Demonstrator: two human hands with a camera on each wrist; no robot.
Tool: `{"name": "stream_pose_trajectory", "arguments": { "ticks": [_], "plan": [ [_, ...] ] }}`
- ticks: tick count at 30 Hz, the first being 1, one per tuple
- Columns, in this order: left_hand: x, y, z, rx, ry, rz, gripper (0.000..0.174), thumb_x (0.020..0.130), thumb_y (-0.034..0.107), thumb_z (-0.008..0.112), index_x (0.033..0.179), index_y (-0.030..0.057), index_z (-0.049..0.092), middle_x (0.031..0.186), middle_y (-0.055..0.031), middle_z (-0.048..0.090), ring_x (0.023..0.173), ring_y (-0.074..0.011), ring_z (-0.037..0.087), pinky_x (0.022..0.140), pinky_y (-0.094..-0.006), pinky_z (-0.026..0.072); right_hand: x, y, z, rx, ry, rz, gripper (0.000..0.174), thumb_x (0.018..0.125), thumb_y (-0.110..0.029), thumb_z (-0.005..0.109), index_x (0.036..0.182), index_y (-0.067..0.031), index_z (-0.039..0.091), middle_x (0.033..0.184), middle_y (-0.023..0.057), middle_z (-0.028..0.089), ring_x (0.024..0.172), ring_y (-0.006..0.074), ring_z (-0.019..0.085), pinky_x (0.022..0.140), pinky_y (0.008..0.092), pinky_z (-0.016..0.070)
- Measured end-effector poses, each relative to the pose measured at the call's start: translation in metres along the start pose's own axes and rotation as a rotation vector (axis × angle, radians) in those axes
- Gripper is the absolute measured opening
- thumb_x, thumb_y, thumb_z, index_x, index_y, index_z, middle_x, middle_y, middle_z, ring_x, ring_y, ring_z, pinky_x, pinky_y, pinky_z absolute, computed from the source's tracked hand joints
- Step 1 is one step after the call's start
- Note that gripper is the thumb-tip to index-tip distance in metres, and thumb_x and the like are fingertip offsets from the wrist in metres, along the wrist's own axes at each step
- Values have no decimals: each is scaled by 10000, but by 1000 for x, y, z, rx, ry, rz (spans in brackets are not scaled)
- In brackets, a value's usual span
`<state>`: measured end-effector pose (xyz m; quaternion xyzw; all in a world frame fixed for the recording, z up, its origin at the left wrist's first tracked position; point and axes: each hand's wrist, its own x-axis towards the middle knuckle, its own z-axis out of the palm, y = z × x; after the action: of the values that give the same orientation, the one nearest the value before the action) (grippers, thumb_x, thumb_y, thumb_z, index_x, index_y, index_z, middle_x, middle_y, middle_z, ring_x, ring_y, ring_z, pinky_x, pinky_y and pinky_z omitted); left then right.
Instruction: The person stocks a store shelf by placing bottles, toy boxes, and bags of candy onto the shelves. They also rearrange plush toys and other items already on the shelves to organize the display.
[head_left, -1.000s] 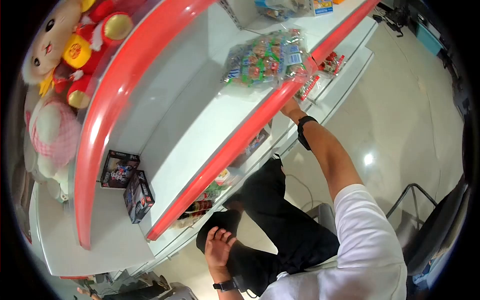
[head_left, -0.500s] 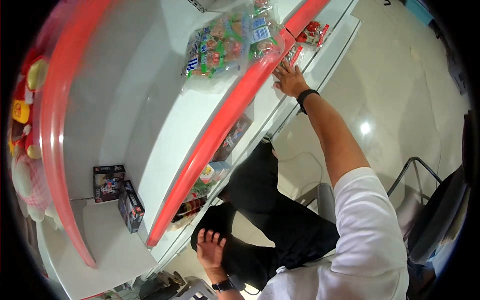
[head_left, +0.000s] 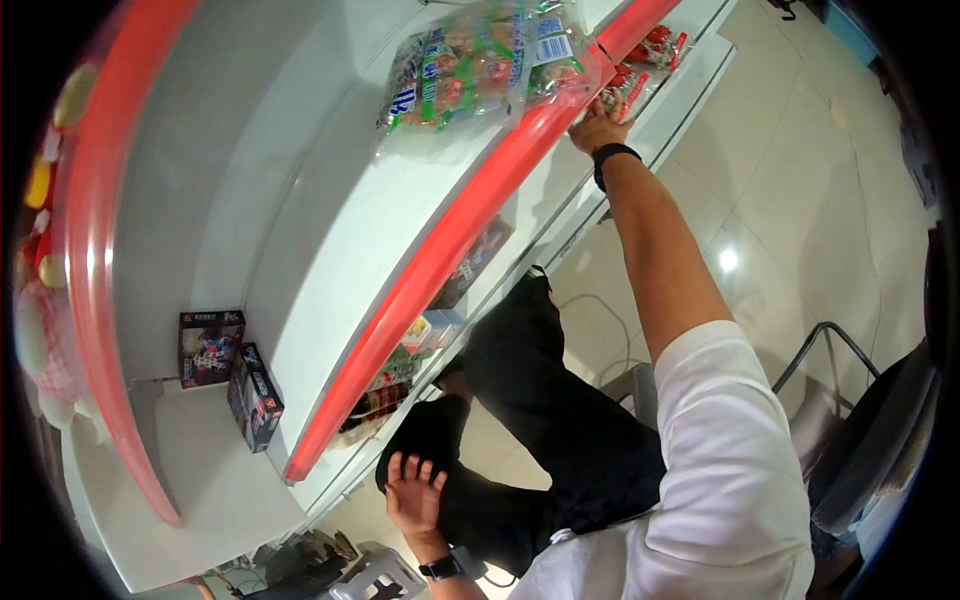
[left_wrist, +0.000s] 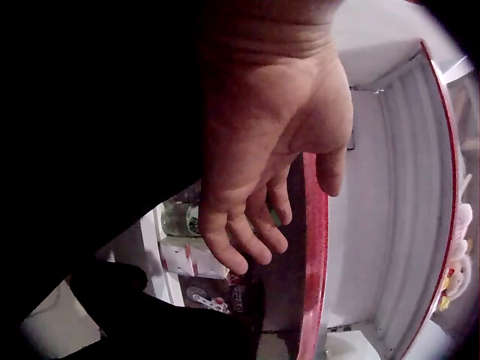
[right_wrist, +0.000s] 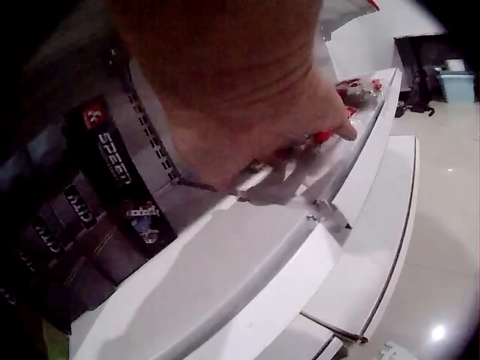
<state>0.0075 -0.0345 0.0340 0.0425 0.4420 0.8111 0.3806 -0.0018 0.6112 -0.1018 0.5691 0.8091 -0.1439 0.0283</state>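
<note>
On the lower shelf, my right hand rests with extended fingers at a clear packet with red and white print, partly under the red rail. In the right wrist view the back of this hand covers much of the packet's crumpled clear film; most fingertips are hidden. My left hand hangs palm up near the knee, fingers loosely bent and holding nothing. The left wrist view shows this hand beside the red shelf edge.
A large clear bag of wrapped food lies on the upper shelf against the red rail. Two dark boxes stand at its left end. Below are boxed toys and packets. A stool and a chair are nearby.
My right hand has moved up and forward along the lower shelf, from beside the rail onto the packet. My left hand has barely moved. The view has shifted, bringing the large bag closer.
</note>
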Motion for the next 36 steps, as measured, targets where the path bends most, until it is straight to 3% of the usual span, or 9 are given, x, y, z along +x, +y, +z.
{"name": "stream_pose_trajectory", "arguments": {
  "ticks": [7,9,13,19,22,26,27,33,36],
  "plan": [
    [4,-5,6,-40,-46,21,537,920,405,517,1355,114,400,1278,-123,518,1153,-300,516,935,-526,437,-14,18,-8,-46,4,-86,709,852,-491,497,1446,-154,303,1555,11,114,1429,326,24,1079,611,136],
    [3,-5,10,-43,-34,20,536,919,402,519,1353,111,401,1275,-125,520,1149,-301,518,934,-523,438,-31,16,6,-179,295,-310,593,824,-370,564,1343,-108,448,1496,88,276,1368,345,256,1054,537,284],
    [12,-9,17,-28,-114,14,513,940,393,482,1360,113,395,1278,-118,527,1164,-299,518,932,-523,436,-74,4,39,616,-74,-746,290,738,-64,563,1015,19,588,1028,204,613,939,330,609,799,392,500],
    [12,-12,20,-40,-91,-19,522,913,372,537,1332,85,417,1260,-141,528,1143,-308,523,929,-513,446,-81,-65,101,1182,154,-869,273,719,-30,520,970,15,618,918,237,634,897,409,602,815,407,496],
    [11,-12,17,-58,-82,-4,518,913,372,536,1328,82,423,1256,-143,532,1144,-311,523,931,-512,444,-65,-87,112,1010,6,-821,426,736,-45,508,1157,18,531,1175,294,533,1102,424,508,933,408,437],
    [13,-11,14,-56,-97,2,541,910,377,537,1350,89,413,1262,-133,542,1164,-313,515,947,-531,430,-79,-70,98,1205,-259,-904,552,711,28,546,1256,-49,503,1289,186,512,1226,335,448,1038,423,354],
    [13,-10,18,-77,-105,5,563,901,357,554,1354,63,397,1271,-151,528,1173,-320,506,960,-522,421,-47,-62,161,1128,-181,-884,594,703,43,527,1288,-47,479,1314,188,487,1283,326,388,1077,404,306],
    [20,-6,20,-165,-158,33,524,912,325,553,1320,29,409,1252,-159,521,1158,-297,504,967,-451,412,-165,-17,63,838,-96,-928,192,777,106,492,850,-26,610,755,42,605,731,114,579,676,247,474],
    [18,-8,23,-170,-176,-55,477,917,313,552,1285,33,434,1198,-133,538,1143,-257,514,962,-426,414,-258,-28,-31,865,-308,-1150,117,737,66,572,805,-21,612,796,88,619,736,170,600,687,291,487]
  ]
}}
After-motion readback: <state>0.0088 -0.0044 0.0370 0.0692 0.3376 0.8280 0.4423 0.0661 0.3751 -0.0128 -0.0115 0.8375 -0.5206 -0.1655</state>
